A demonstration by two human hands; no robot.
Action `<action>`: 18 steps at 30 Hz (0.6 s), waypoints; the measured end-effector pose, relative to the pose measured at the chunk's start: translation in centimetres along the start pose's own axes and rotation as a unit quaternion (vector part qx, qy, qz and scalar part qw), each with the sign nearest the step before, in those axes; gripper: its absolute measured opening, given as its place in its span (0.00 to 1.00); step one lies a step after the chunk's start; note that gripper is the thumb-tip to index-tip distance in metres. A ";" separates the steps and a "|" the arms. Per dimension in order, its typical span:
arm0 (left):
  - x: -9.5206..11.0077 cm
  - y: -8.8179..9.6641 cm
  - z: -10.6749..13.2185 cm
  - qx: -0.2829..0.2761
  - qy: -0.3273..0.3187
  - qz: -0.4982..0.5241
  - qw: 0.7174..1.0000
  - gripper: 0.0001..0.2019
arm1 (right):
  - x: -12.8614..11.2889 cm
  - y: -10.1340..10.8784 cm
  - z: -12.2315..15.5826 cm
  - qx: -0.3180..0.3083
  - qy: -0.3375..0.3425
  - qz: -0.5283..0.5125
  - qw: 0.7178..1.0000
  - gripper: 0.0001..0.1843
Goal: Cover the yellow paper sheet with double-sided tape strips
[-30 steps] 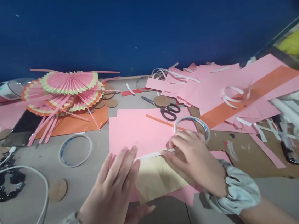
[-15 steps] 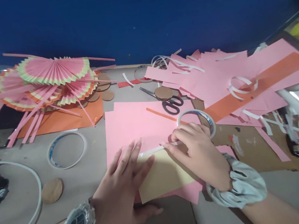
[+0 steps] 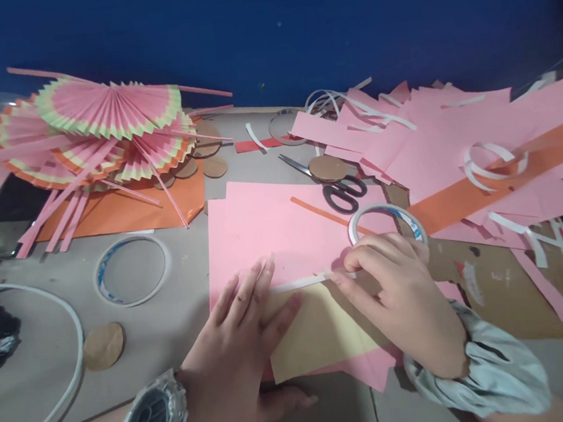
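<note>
**Our tape strip [image 3: 294,282] lies where pink meets yellow**

We keep our left hand [image 3: 248,349] open, palm down, fingers stretched over the pink sheet [image 3: 253,231] and the yellow paper [image 3: 315,335] at the strip's left end. Our right hand [image 3: 396,299] is half curled, thumb and fingers at the strip's right end; we cannot tell whether they pinch the tape or only press it. The white strip runs between our hands, along the yellow paper's upper edge. Just behind our right knuckles sits a tape roll [image 3: 356,223], and beyond it lie black-handled scissors [image 3: 340,195] with a cardboard disc [image 3: 327,168] across their middle. A second roll [image 3: 161,284] rests on the table [image 3: 183,329] to our left. Farther back we see pleated paper fans [image 3: 110,115] at left and a pink paper pile [image 3: 436,148] at right.
</note>
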State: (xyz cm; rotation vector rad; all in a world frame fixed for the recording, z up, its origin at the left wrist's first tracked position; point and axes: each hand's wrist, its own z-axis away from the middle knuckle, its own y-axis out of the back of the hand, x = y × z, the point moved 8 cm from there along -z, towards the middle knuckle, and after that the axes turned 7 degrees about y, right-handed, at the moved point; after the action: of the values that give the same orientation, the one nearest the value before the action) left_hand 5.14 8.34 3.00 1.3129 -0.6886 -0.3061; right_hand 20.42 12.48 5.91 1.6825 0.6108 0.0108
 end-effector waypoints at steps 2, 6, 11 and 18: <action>0.0 0.0 0.0 -0.003 0.002 -0.003 1.000 0.44 | 0.2 -0.2 0.1 -0.003 -0.005 0.001 1.000 0.11; 0.1 -0.1 0.0 -0.006 -0.006 -0.007 1.000 0.44 | 0.5 -0.6 0.1 -0.013 -0.014 0.003 1.000 0.12; 0.0 -0.2 0.1 0.002 -0.003 -0.015 1.000 0.44 | 0.4 -0.8 0.1 -0.012 -0.012 0.007 1.000 0.12; 0.2 -0.1 0.0 -0.003 -0.040 -0.042 0.998 0.48 | 0.4 -0.8 0.0 -0.015 -0.013 0.006 1.000 0.12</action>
State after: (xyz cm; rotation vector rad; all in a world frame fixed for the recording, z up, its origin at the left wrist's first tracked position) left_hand 5.27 8.18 2.96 1.3323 -0.6998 -0.4304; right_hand 20.50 12.66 5.04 1.6542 0.5780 0.0077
